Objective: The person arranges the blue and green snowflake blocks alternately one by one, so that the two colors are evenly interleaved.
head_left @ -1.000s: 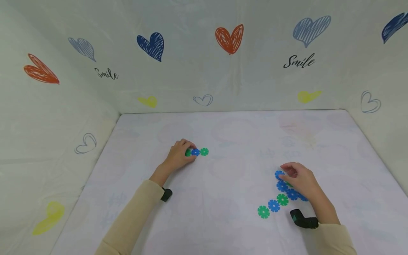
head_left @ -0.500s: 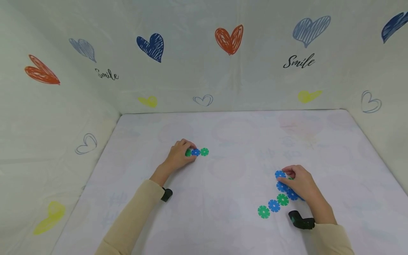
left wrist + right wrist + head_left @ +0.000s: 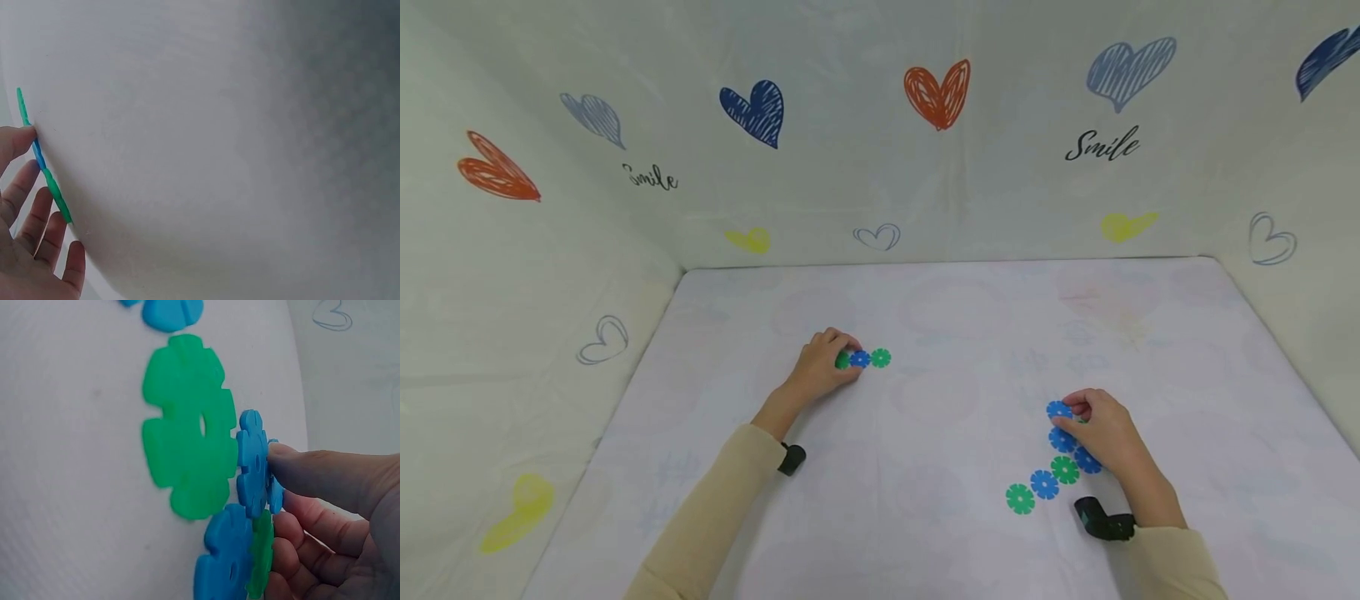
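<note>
My left hand (image 3: 826,363) pinches a blue flower-shaped plastic snowflake disc (image 3: 860,359) between thumb and forefinger. Green discs join it on both sides; the right-hand green disc (image 3: 881,357) shows fully, the other is partly behind the hand. Further right, my right hand (image 3: 1108,429) pinches a blue disc (image 3: 1058,409) at the far end of a larger group. Below that one sit another blue disc (image 3: 1062,439), a green disc (image 3: 189,428) and more blue ones. The hand and fingers hide part of this group, including most of a green disc (image 3: 261,553).
From the group, a blue disc (image 3: 1044,484) and a green disc (image 3: 1020,499) trail towards the near left. A pale cloth covers the table (image 3: 940,550). Hanging sheets printed with hearts enclose the back and sides. A black wrist camera (image 3: 1103,520) juts out beside the near discs.
My right hand has shifted slightly down and left, with its forefinger and thumb now at the far blue disc. The hand now covers the group's rightmost blue disc. My left hand stays put.
</note>
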A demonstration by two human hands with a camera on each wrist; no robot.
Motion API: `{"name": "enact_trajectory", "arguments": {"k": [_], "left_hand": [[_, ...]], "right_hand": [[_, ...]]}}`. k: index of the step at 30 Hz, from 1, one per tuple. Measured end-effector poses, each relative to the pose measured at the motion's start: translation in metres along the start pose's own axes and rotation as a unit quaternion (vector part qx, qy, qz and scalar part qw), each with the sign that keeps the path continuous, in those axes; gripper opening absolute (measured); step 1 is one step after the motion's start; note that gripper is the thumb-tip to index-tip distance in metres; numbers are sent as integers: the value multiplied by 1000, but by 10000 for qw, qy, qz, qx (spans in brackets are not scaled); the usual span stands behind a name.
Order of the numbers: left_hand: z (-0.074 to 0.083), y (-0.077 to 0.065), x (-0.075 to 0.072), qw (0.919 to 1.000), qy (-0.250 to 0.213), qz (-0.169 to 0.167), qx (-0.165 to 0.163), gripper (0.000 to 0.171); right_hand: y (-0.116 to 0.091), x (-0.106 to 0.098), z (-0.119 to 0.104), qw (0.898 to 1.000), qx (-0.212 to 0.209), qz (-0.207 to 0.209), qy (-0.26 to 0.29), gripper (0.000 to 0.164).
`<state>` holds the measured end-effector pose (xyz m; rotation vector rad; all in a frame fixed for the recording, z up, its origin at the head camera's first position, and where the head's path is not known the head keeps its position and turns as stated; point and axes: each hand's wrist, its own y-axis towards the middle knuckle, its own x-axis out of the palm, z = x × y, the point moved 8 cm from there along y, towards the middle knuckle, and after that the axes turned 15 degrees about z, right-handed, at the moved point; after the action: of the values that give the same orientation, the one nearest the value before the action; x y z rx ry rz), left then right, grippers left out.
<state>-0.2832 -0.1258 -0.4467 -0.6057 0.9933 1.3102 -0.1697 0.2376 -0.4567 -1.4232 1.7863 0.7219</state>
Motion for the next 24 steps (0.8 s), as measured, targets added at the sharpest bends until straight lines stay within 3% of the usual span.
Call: {"name": "enact_trajectory", "arguments": {"k": [17, 24], "left_hand": [[5, 2, 2, 9997, 120, -208, 33, 42], [17, 7, 11, 9991, 227, -175, 324, 43]], "right_hand": [[2, 1, 2, 10000, 0, -55, -7, 40], [2, 0, 3, 10000, -15, -36, 39, 41]]}}
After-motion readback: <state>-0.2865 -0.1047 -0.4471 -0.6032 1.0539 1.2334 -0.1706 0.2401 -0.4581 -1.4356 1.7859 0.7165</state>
